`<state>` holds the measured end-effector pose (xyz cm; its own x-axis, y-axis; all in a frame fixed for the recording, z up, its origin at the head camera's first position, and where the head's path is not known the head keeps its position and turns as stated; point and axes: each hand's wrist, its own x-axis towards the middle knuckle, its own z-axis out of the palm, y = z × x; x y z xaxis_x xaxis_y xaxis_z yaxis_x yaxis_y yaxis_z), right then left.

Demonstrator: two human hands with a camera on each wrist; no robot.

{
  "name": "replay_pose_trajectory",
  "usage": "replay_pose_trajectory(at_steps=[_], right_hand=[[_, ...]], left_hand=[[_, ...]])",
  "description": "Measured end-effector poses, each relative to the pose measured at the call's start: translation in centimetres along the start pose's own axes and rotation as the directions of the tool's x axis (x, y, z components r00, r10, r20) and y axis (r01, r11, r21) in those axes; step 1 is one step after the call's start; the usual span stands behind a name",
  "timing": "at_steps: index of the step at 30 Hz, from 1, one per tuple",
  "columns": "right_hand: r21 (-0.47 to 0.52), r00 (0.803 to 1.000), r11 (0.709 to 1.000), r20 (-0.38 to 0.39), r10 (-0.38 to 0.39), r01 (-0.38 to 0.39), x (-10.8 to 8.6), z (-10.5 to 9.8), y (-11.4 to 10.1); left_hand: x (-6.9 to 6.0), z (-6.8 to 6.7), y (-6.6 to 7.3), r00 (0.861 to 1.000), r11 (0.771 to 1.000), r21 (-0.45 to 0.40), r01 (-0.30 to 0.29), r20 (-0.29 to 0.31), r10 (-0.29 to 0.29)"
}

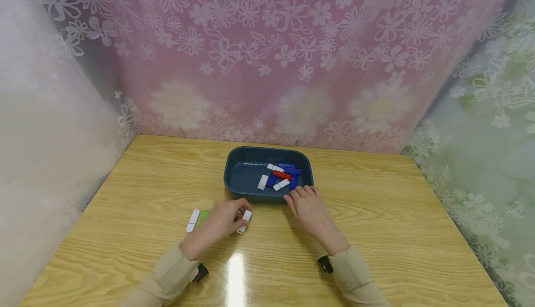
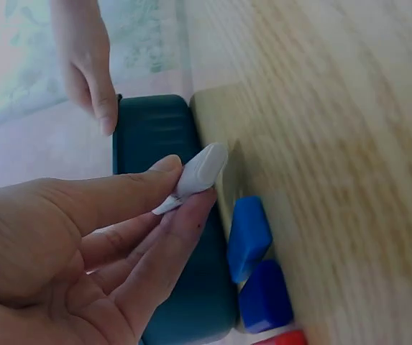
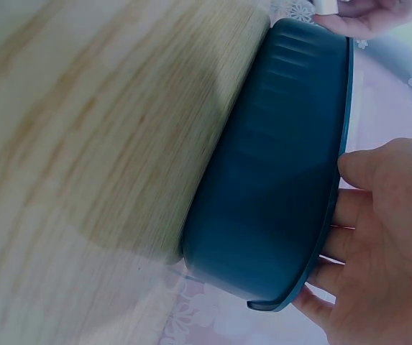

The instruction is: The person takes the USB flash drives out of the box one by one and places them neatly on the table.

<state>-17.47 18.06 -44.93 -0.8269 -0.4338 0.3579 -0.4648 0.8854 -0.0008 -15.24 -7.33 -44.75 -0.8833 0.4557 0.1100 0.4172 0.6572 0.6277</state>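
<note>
In the head view my left hand is just in front of a dark teal plastic bin. Its thumb and fingers pinch a white USB stick, raised off the table in the left wrist view. My right hand grips the bin's near rim at the right, thumb outside and fingers over the edge. Inside the bin lie several USB sticks: white, blue and one red. Beside my left hand are a white USB stick and a partly hidden green one.
Two blue USB sticks and the edge of a red one show on the table in the left wrist view; my left hand mostly hides them in the head view. Floral curtains enclose the wooden table.
</note>
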Motion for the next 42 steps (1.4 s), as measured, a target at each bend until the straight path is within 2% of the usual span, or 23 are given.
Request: replay_pose_trajectory(at_steps=[4,9,14,16,19,23,30,34,42], right_hand=[[-0.002,1.0,1.0,-0.004,-0.005,0.005,0.0,0.0,0.0],[-0.004,1.0,1.0,-0.016,-0.014,0.014,0.0,0.0,0.0],[-0.004,1.0,1.0,0.001,-0.002,0.002,0.1,0.0,0.0],[-0.004,1.0,1.0,0.006,0.001,-0.001,0.1,0.0,0.0],[0.003,1.0,1.0,0.0,-0.004,0.004,0.0,-0.1,0.0],[0.016,1.0,1.0,-0.004,-0.006,0.006,0.0,-0.1,0.0],[0.013,1.0,1.0,0.012,0.002,-0.002,0.0,-0.1,0.0],[0.013,1.0,1.0,0.006,-0.001,0.001,0.0,-0.2,0.0],[0.021,1.0,1.0,0.0,-0.004,0.004,-0.1,-0.3,-0.1]], left_hand=[[0.1,0.4,0.0,1.0,0.999,0.041,0.003,-0.007,-0.002],[0.2,0.7,0.0,0.999,0.993,0.115,0.012,-0.053,-0.005],[-0.1,0.6,-0.1,0.992,0.974,0.225,-0.027,-0.11,0.053],[-0.2,0.5,-0.2,0.99,0.968,0.244,-0.053,-0.111,0.082],[-0.4,0.3,-0.3,0.99,0.965,0.244,-0.093,-0.085,0.117],[-0.5,0.2,-0.7,0.99,0.966,0.231,-0.114,-0.049,0.129],[-0.6,0.0,-0.7,0.994,0.972,0.216,-0.091,-0.043,0.103],[-0.5,-0.5,-0.1,0.993,0.982,0.181,-0.055,-0.095,0.073],[0.3,-1.4,0.7,0.975,0.99,0.135,-0.029,-0.215,0.057]])
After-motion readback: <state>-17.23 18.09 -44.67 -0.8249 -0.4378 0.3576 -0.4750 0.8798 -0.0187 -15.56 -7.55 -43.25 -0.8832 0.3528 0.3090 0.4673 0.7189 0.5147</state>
